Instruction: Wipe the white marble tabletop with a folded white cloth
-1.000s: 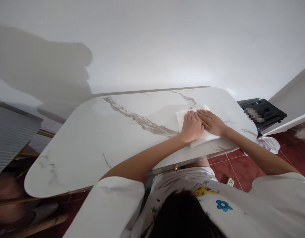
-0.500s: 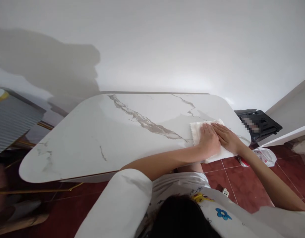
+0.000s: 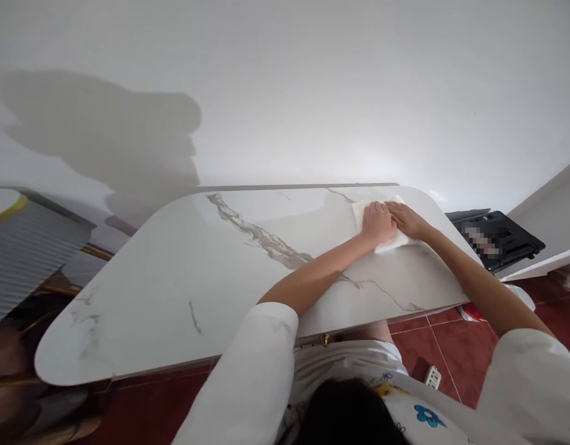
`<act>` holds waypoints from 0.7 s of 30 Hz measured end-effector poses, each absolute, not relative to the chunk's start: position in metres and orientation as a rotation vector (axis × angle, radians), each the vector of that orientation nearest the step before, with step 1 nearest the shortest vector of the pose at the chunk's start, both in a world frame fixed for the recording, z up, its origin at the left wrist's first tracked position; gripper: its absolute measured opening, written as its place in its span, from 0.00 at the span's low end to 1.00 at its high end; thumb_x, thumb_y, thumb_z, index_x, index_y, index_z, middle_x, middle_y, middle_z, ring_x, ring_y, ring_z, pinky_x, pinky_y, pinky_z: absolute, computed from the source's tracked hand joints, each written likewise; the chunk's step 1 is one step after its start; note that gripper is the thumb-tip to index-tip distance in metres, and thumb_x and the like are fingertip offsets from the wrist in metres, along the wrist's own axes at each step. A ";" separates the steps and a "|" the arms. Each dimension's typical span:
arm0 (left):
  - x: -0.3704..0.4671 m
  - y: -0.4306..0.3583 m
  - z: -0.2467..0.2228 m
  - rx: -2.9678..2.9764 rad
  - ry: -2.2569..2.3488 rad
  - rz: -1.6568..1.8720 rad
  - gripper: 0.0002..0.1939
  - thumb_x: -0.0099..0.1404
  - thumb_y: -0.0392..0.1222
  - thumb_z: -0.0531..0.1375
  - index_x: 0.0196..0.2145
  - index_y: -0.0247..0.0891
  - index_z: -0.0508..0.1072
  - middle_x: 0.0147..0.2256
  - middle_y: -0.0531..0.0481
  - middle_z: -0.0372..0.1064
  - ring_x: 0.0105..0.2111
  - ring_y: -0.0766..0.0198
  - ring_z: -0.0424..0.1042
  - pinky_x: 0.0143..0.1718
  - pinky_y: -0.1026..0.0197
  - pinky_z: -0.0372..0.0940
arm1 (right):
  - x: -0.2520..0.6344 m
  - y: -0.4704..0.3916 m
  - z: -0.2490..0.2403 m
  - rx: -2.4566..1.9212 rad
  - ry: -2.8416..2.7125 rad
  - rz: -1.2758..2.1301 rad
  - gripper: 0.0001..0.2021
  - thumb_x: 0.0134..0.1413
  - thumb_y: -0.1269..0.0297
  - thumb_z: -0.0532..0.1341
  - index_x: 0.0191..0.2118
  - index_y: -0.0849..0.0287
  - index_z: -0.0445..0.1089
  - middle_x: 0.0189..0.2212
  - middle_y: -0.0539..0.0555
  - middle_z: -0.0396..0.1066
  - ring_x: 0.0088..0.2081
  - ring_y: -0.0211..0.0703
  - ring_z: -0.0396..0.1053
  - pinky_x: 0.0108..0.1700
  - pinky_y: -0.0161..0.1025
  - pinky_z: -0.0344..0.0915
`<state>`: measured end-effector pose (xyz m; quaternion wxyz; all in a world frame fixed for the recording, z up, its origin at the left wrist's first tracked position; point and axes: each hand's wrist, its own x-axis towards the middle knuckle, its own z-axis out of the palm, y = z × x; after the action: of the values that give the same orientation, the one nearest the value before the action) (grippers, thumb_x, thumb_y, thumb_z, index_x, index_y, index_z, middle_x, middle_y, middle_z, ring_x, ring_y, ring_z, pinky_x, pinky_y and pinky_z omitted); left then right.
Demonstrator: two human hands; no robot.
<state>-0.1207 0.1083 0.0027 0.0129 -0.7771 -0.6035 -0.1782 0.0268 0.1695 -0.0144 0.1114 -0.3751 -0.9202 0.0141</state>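
Observation:
A white cloth (image 3: 392, 242) lies on the right part of the white marble-patterned tabletop (image 3: 173, 272), near its back edge. My left hand (image 3: 378, 221) presses on the cloth, its fingers together and pointing toward the wall. Right beside it, my right hand (image 3: 406, 219) rests flat on the cloth, fingers stretched toward the left hand and touching it. Part of the cloth is hidden under both hands.
Behind the tabletop stands a white wall (image 3: 289, 93). A black folded item (image 3: 511, 238) is at the right end. At the left is a ribbed grey cabinet (image 3: 34, 247). A power socket (image 3: 433, 377) lies on the red tiled floor (image 3: 465, 352).
Both hands and the cloth have moved away from me, from the front edge toward the back edge of the tabletop. The view has shifted slightly.

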 end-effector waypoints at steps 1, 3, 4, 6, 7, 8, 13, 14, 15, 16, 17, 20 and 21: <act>-0.124 0.118 0.003 -2.387 -1.896 -0.542 0.21 0.68 0.40 0.48 0.51 0.20 0.67 0.49 0.29 0.66 0.52 0.47 0.63 0.53 0.50 0.55 | 0.021 0.181 -0.012 -1.131 -2.713 0.027 0.26 0.66 0.61 0.41 0.65 0.63 0.56 0.64 0.61 0.56 0.65 0.52 0.52 0.64 0.57 0.52; -0.131 0.138 0.003 -2.334 -1.924 -0.505 0.21 0.70 0.40 0.47 0.51 0.21 0.67 0.50 0.29 0.66 0.53 0.46 0.62 0.56 0.49 0.52 | 0.009 0.202 -0.009 -1.216 -2.716 -0.011 0.26 0.65 0.63 0.42 0.64 0.65 0.57 0.64 0.61 0.57 0.65 0.53 0.53 0.64 0.58 0.51; -0.135 0.147 0.003 -2.323 -1.939 -0.495 0.21 0.70 0.40 0.46 0.51 0.22 0.67 0.50 0.30 0.66 0.54 0.46 0.62 0.56 0.49 0.52 | 0.003 0.212 -0.008 -1.258 -2.706 -0.023 0.26 0.65 0.63 0.42 0.64 0.65 0.58 0.63 0.61 0.57 0.65 0.53 0.53 0.64 0.58 0.51; -0.144 0.165 0.001 -2.318 -1.962 -0.510 0.20 0.70 0.40 0.46 0.51 0.23 0.67 0.51 0.31 0.66 0.54 0.48 0.62 0.56 0.51 0.52 | -0.009 0.231 -0.008 -1.307 -2.667 -0.013 0.25 0.64 0.65 0.43 0.63 0.63 0.60 0.62 0.60 0.60 0.63 0.53 0.56 0.63 0.56 0.54; -0.149 0.174 0.000 -2.319 -1.968 -0.529 0.20 0.70 0.40 0.46 0.52 0.24 0.67 0.51 0.32 0.67 0.54 0.49 0.62 0.56 0.52 0.53 | -0.014 0.240 -0.010 -1.315 -2.640 0.006 0.25 0.63 0.65 0.44 0.62 0.62 0.61 0.62 0.60 0.61 0.63 0.52 0.58 0.62 0.55 0.56; -0.154 0.183 -0.001 -2.319 -1.967 -0.550 0.19 0.70 0.39 0.46 0.51 0.26 0.67 0.51 0.34 0.67 0.54 0.50 0.62 0.55 0.53 0.54 | -0.019 0.248 -0.011 -1.317 -2.609 0.026 0.24 0.63 0.66 0.44 0.61 0.61 0.62 0.61 0.59 0.62 0.62 0.52 0.59 0.61 0.55 0.58; -0.168 0.218 -0.008 -2.308 -1.964 -0.629 0.17 0.68 0.41 0.48 0.47 0.30 0.70 0.47 0.37 0.69 0.52 0.52 0.64 0.56 0.54 0.54 | -0.031 0.278 -0.019 -1.341 -2.491 0.095 0.24 0.63 0.65 0.43 0.61 0.60 0.63 0.61 0.57 0.62 0.63 0.51 0.57 0.63 0.54 0.54; -0.168 0.223 -0.009 -2.301 -1.974 -0.636 0.17 0.68 0.41 0.48 0.47 0.30 0.70 0.47 0.37 0.69 0.52 0.52 0.64 0.56 0.53 0.54 | -0.032 0.282 -0.019 -1.348 -2.485 0.107 0.25 0.63 0.65 0.43 0.61 0.61 0.63 0.62 0.57 0.61 0.63 0.50 0.56 0.64 0.53 0.53; -0.167 0.227 -0.009 -2.295 -1.982 -0.638 0.17 0.68 0.41 0.48 0.47 0.30 0.70 0.47 0.36 0.69 0.52 0.51 0.64 0.56 0.53 0.54 | -0.032 0.285 -0.019 -1.355 -2.484 0.119 0.25 0.63 0.65 0.43 0.61 0.62 0.63 0.62 0.57 0.61 0.64 0.50 0.56 0.64 0.51 0.53; -0.166 0.230 -0.009 -2.290 -1.988 -0.637 0.18 0.68 0.41 0.47 0.47 0.30 0.70 0.47 0.36 0.69 0.52 0.51 0.64 0.56 0.53 0.54 | -0.031 0.287 -0.018 -1.359 -2.489 0.127 0.25 0.63 0.65 0.43 0.61 0.64 0.63 0.62 0.57 0.61 0.64 0.50 0.56 0.65 0.50 0.52; -0.165 0.232 -0.009 -2.286 -1.991 -0.634 0.18 0.68 0.41 0.47 0.47 0.30 0.70 0.47 0.36 0.69 0.52 0.51 0.63 0.56 0.53 0.54 | -0.031 0.289 -0.018 -1.360 -2.496 0.130 0.25 0.63 0.65 0.43 0.61 0.64 0.63 0.62 0.58 0.61 0.64 0.49 0.56 0.65 0.49 0.52; -0.162 0.232 -0.009 -2.282 -1.985 -0.637 0.20 0.68 0.41 0.46 0.50 0.30 0.69 0.50 0.35 0.68 0.55 0.50 0.62 0.58 0.52 0.53 | -0.029 0.289 -0.016 -1.350 -2.536 0.099 0.26 0.63 0.65 0.42 0.63 0.65 0.61 0.63 0.57 0.59 0.64 0.49 0.54 0.65 0.50 0.50; -0.161 0.230 -0.009 -2.284 -1.982 -0.639 0.20 0.68 0.41 0.46 0.51 0.30 0.68 0.52 0.35 0.67 0.56 0.51 0.61 0.59 0.52 0.52 | -0.028 0.287 -0.016 -1.348 -2.552 0.081 0.26 0.63 0.65 0.42 0.63 0.65 0.59 0.63 0.58 0.58 0.65 0.50 0.53 0.66 0.51 0.50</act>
<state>-0.1610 0.2298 -0.0094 0.0254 -0.7386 -0.6411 -0.2068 -0.0285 0.2873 -0.0163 0.1270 -0.4631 -0.8767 0.0277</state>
